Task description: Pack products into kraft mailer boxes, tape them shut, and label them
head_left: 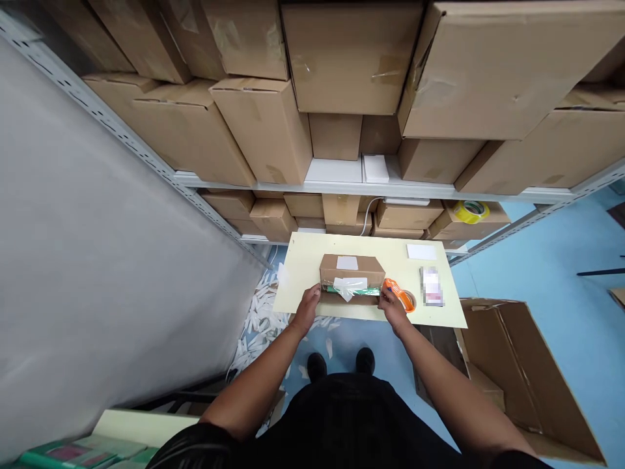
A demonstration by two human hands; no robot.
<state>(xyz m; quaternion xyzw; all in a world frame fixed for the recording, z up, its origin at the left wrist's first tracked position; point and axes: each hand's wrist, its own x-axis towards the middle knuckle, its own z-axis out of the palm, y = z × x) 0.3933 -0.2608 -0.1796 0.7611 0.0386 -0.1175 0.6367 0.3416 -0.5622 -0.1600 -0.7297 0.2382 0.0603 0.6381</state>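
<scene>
A small brown cardboard box (361, 263) with a white label stands on the pale yellow tabletop (300, 260). Against its near side is a long, thin green package (370, 291) in clear plastic, with white paper on it. My left hand (306, 309) has its fingers closed at the left end of this package. At the right end, my right hand (392, 306) pinches it in the same way. Just beside my right hand lies an orange tape dispenser (408, 301). The fingertips are partly hidden, and I cannot tell how far the package sits inside the box.
A white card (420, 251) and a blurred flat packet (432, 286) lie on the table's right side. Shelves beyond hold several cartons (346, 58) and a yellow tape roll (471, 212). A large open carton (532, 371) stands right; paper scraps (263, 319) litter the floor left.
</scene>
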